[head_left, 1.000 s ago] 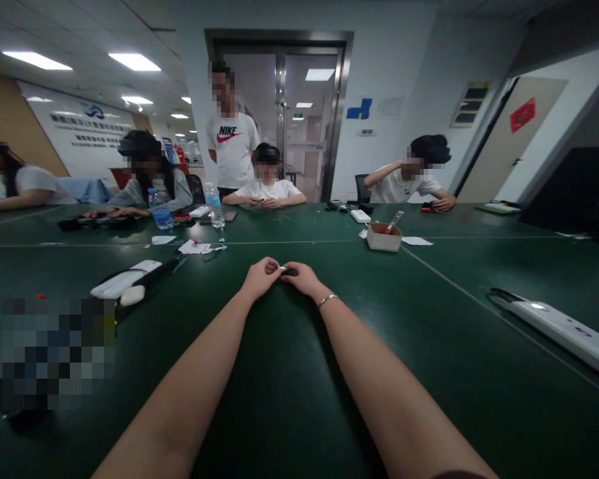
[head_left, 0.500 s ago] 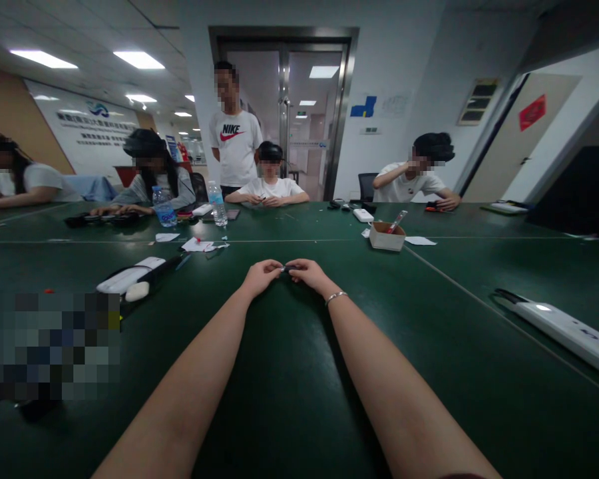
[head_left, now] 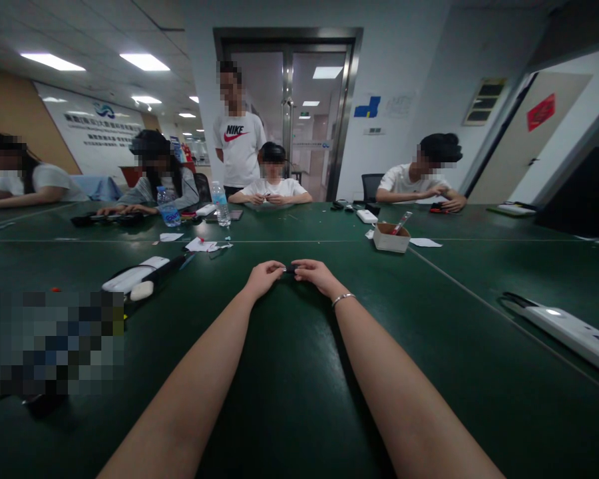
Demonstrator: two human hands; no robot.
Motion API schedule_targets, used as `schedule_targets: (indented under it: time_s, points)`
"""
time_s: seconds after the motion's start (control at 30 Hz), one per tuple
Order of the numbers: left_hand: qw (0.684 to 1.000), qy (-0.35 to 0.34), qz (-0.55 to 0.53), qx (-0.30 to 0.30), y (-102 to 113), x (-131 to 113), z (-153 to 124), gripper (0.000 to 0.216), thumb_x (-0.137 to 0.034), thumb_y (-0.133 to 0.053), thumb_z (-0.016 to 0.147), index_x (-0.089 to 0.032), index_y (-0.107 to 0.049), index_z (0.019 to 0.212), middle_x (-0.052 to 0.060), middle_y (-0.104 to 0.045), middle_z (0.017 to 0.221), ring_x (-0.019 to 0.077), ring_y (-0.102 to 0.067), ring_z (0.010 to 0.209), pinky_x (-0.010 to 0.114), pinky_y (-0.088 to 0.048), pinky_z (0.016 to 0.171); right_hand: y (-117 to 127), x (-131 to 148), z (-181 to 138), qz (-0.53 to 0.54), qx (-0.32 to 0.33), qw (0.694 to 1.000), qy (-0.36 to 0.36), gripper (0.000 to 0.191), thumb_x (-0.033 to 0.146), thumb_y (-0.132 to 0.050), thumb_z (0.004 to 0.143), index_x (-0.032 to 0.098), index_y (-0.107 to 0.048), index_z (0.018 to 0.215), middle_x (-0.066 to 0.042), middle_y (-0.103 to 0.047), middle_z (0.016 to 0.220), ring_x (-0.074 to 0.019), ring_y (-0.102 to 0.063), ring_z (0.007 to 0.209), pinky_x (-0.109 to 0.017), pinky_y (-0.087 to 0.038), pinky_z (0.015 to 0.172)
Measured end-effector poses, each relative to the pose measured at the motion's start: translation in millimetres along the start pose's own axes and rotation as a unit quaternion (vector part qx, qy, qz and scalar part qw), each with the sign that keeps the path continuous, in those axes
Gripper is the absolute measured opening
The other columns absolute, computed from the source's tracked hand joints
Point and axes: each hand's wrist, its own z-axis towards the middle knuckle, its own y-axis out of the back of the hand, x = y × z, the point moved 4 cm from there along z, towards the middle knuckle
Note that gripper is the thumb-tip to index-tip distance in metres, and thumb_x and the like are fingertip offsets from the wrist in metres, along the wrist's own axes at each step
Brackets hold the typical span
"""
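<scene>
Centre frame, left hand (head_left: 263,277) and right hand (head_left: 315,274) meet on the green bench (head_left: 289,372), each grip pinching an end of one small dark part (head_left: 290,269).

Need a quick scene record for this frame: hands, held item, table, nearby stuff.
left hand: fingertips pinch small dark part
right hand: pinches the same part from the other side; bracelet on wrist
table: dark green
left of hands: white device
right of hands: cardboard box, power strip
far side: water bottle, seated co-worker
</scene>
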Motion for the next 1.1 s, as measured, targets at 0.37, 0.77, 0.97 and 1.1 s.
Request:
schedule_targets:
  time_s: [0.37,0.77,0.97,1.1]
  points:
    - [1.000,0.008,-0.003,0.003,-1,11,6,0.034,-0.043,-0.049,0.080,-0.014,-0.065,0.088,0.004,-0.064,0.071,0.0135,-0.056,0.063,0.025,-0.043,0.061,0,-2,1,0.019,0.013,1.000,0.002,0.026,-0.002,-0.059,0.077,0.012,-0.067,0.098,-0.004,-0.067,0.082,-0.0081,-0.064,0.064,-0.017,-0.055,0.066]
    - [0.999,0.018,0.041,0.001,0,6,3,0.044,-0.054,-0.043,0.083,-0.015,-0.063,0.077,0.002,-0.062,0.065,0.0125,-0.054,0.056,0.024,-0.041,0.057,0,0,-1,0.016,0.032,0.999,0.005,0.028,-0.001,-0.063,0.076,0.012,-0.065,0.101,-0.006,-0.067,0.090,-0.0107,-0.066,0.071,-0.023,-0.057,0.074]
    - [0.991,0.054,0.120,-0.012,4,1,0,0.055,-0.060,-0.035,0.083,-0.018,-0.062,0.062,0.002,-0.059,0.054,0.0143,-0.053,0.050,0.026,-0.036,0.053,-2,2,-2,0.013,0.050,0.999,-0.003,0.029,-0.002,-0.064,0.075,0.011,-0.065,0.101,-0.006,-0.066,0.090,-0.0110,-0.067,0.072,-0.022,-0.058,0.073]
    - [0.987,0.080,0.135,-0.036,6,-2,0,0.056,-0.057,-0.034,0.085,-0.018,-0.060,0.055,0.002,-0.058,0.050,0.0154,-0.054,0.050,0.027,-0.036,0.054,-3,3,-3,0.007,0.051,0.999,-0.007,0.031,-0.003,-0.066,0.072,0.012,-0.065,0.100,-0.007,-0.066,0.092,-0.0118,-0.067,0.073,-0.022,-0.058,0.073]
